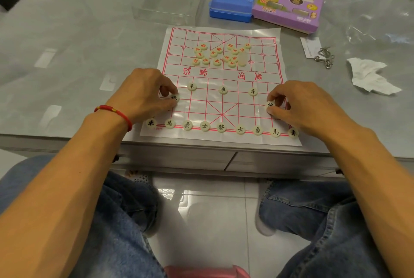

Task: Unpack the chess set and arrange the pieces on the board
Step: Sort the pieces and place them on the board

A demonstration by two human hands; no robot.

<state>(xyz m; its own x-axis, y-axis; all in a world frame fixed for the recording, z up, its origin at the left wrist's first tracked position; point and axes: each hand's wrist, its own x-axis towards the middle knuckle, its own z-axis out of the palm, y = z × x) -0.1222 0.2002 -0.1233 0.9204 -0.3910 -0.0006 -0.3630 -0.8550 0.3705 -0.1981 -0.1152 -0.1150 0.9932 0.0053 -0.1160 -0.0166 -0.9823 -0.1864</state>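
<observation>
Chessboard sheet (220,103), thin glossy plastic with a red printed grid, lies flat on grey table (67,53); left hand (143,94) pinches a round cream cannon piece (174,98) at the board's left side; right hand (300,105) pinches its twin (270,105) opposite; black-lettered discs line the near edge; red-lettered discs (220,55) heaped beyond the river.

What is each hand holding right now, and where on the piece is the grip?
Each pinches one black-lettered cannon piece by its rim, on the board: left hand on the left cannon piece, right hand on the right cannon piece.
</observation>
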